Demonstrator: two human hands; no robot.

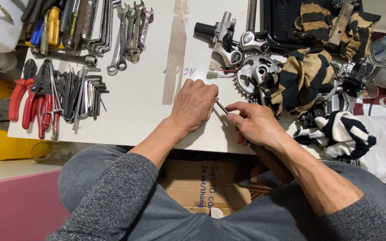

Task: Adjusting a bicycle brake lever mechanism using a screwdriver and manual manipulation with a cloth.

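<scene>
**Working a thin rod at the board's edge**

Spreading across the view, a white board [148, 89] carries wrenches [128, 31], hex keys [88, 96], red pliers [32, 96], a chainring [253, 73] and striped rags [307, 76]. The left hand [195, 105] is curled, knuckles up, closed over one end of a thin metal rod [222, 107]. The right hand [255, 122] pinches the other end near the board's front edge.

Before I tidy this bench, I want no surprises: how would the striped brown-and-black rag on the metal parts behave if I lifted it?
The striped rag is crumpled in soft folds, so it would probably hang limp and feel light. It drapes over the toothed chainring and other metal parts, so it may well snag or drag small pieces along. It looks unlikely to roll or break.
</scene>
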